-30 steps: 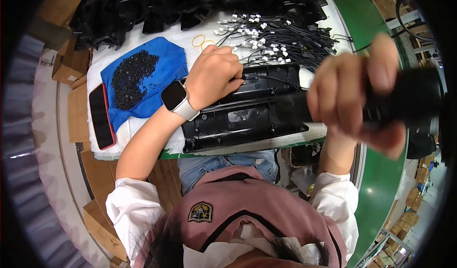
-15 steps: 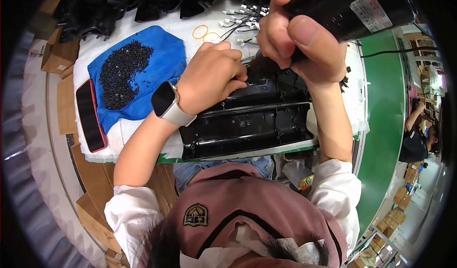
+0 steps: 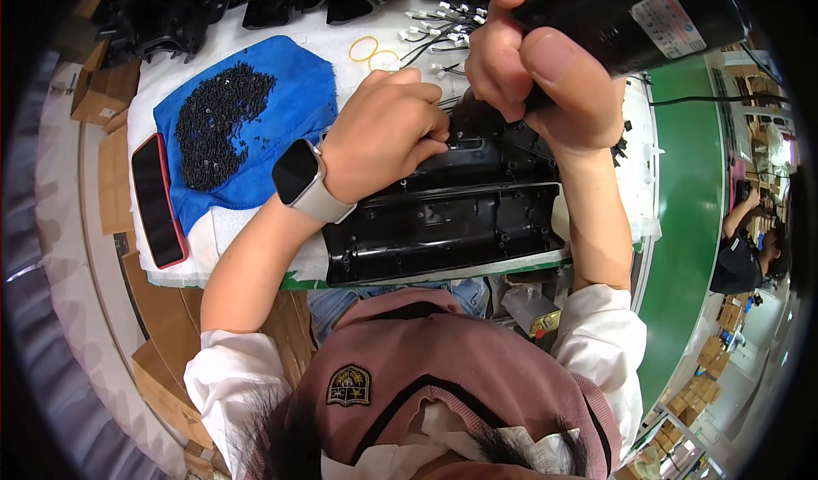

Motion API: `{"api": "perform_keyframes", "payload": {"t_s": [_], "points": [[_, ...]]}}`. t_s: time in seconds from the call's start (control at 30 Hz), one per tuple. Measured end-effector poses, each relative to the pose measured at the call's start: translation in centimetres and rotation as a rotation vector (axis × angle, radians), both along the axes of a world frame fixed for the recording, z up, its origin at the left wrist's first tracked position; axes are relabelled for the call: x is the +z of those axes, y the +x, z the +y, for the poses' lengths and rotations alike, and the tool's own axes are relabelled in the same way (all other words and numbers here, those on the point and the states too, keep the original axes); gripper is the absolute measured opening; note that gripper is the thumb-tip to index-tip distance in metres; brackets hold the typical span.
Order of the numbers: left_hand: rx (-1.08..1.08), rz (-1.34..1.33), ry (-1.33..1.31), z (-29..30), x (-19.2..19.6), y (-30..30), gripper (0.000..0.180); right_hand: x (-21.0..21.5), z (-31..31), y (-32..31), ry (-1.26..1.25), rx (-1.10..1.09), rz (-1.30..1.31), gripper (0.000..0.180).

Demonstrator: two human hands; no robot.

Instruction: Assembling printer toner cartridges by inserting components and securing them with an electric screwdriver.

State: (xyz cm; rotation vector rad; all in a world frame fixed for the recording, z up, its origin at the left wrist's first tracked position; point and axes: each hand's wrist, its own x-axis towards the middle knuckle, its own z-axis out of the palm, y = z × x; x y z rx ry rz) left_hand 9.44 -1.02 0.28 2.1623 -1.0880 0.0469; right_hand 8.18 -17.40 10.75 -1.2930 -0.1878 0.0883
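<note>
My right hand (image 3: 558, 97) is wrapped around a thick black electric screwdriver (image 3: 613, 11) with a silver label, held above the work; its tip is hidden behind my hand. Below it lies a long black plastic shell (image 3: 503, 166). My left hand (image 3: 388, 126), with curled fingers, grips the left part of that shell, the thumb pressed against it. A second black shell (image 3: 443, 235), with screw posts inside, lies on the near side, touching or close to the first. Left of my hand, small black screws (image 3: 217, 126) are heaped on a blue cloth (image 3: 298, 75).
A red-edged phone (image 3: 159, 203) lies at the table's left edge. Several black plastic parts (image 3: 187, 11) are piled at the back, beside white-tipped cables (image 3: 443, 33) and yellow rubber bands (image 3: 363, 49). A black cord (image 3: 699, 101) runs right, over a green surface (image 3: 682, 224). Another person (image 3: 745, 254) is far right.
The view has shifted slightly. Both hands keep their grips, and the screwdriver stays at nearly the same spot over the far shell.
</note>
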Motion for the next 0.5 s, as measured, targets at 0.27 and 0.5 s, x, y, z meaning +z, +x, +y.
{"api": "perform_keyframes", "payload": {"t_s": [0.27, 0.5], "points": [[-0.004, -0.013, -0.014, 0.0, -0.3, 0.2, 0.008, -1.1, -0.1, 0.6, 0.043, 0.061, -0.067, 0.041], [0.023, 0.037, -0.036, -0.5, 0.2, -0.2, 0.01, -6.0, -0.1, 6.5, 0.207, 0.472, -1.065, 0.033]]}}
